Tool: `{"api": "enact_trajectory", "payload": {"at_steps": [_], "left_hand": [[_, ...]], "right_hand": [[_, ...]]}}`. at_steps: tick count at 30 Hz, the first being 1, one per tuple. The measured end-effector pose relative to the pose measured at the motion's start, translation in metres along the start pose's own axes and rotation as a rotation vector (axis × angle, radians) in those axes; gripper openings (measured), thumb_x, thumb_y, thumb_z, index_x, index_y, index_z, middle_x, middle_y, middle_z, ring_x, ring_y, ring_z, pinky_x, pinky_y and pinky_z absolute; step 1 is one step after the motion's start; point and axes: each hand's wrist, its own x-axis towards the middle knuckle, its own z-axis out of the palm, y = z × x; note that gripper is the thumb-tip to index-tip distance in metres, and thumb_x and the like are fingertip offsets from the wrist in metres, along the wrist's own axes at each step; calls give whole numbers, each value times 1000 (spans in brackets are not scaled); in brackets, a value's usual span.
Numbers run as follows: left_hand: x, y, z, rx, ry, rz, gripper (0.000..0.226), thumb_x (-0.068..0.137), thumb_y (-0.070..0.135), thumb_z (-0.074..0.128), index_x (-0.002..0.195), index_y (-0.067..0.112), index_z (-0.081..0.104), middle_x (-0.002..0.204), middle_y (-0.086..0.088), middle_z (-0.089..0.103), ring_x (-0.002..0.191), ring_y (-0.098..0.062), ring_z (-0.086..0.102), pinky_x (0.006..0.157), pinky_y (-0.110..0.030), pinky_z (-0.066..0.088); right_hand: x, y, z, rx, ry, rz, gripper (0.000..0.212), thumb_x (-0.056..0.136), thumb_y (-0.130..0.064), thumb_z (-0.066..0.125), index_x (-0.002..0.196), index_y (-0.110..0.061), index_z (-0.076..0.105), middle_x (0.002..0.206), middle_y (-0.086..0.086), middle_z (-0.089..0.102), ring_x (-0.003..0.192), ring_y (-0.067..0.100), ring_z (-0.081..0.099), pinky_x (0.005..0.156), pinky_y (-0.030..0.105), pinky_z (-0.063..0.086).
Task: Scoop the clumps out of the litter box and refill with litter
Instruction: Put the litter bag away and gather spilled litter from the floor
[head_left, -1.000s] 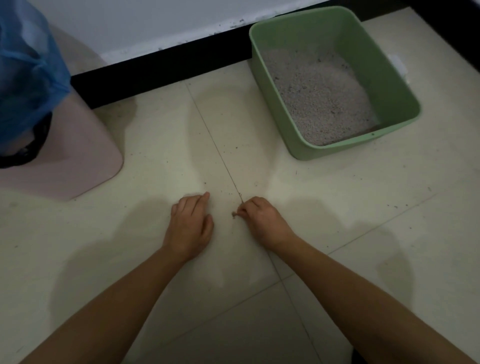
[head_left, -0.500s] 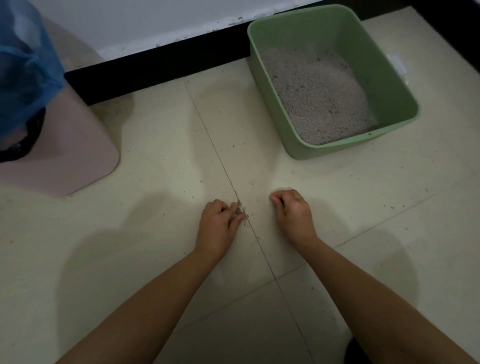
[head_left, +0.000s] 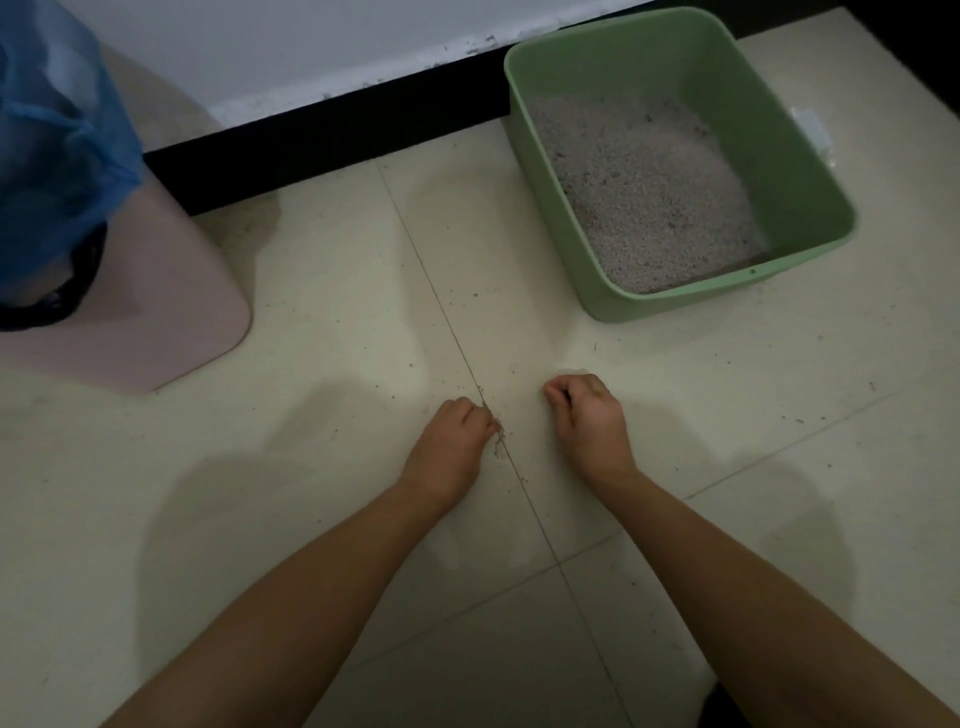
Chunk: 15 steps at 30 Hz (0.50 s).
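Observation:
The green litter box (head_left: 618, 304) stands on the tiled floor at the upper right, with grey litter (head_left: 644, 192) banked inside it. A small heap of spilled litter grains (head_left: 498, 435) lies on the grout line in the middle of the floor. My left hand (head_left: 451, 444) rests on the floor just left of that heap, fingers curled, its thumb side touching the grains. My right hand (head_left: 587, 415) sits on the floor a short way right of the line, also with curled fingers and nothing visible in it.
A pink bin (head_left: 156, 317) lined with a blue bag (head_left: 57, 140) stands at the left. A black skirting board (head_left: 337, 135) runs along the wall behind. A small white object (head_left: 810, 127) lies behind the litter box. Stray grains dot the tiles.
My left hand slid right to the grout line and curled its fingers beside the grains. My right hand drew away from the line to the right. Both have barely moved in the last half second.

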Motion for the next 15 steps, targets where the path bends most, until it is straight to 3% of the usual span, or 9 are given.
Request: {"api": "enact_trajectory", "payload": {"at_steps": [2,4,6,11,15], "left_hand": [[5,-7,-12,40,-43,45,8,80,2,71,81,6,64,78,-10,59,72,-28,57,67,-31,47],[14,-17,-33,14,-17,-71,8,81,-1,70,82,4,65,80,-12,59,76,-29,57,70,-33,49],[28,-29,-71,-7,110,-218,11,93,9,59,88,2,65,85,-15,59,84,-31,55,76,-32,40],[68,-49,-204,23,500,-239,18,97,21,53,93,7,64,86,-4,57,83,-22,54,72,-22,32],[72,-59,-307,85,835,-277,27,97,30,49,95,10,67,89,0,63,87,-15,58,82,-23,40]], "right_hand": [[9,-11,-3,19,-30,24,11,95,-11,62,95,-4,70,94,12,67,89,28,62,83,27,44],[21,-26,-4,59,-32,32,13,96,-13,60,97,-6,70,97,11,67,91,26,62,82,19,38],[34,-46,-5,108,-42,29,15,98,-16,59,100,-8,70,99,9,66,91,21,60,80,13,34],[84,-128,-2,223,-7,-31,16,99,-21,57,104,-12,70,99,5,67,85,6,50,81,16,38],[127,-233,-10,400,45,-123,17,99,-28,57,102,-18,70,94,-4,68,88,9,60,82,22,47]]}}
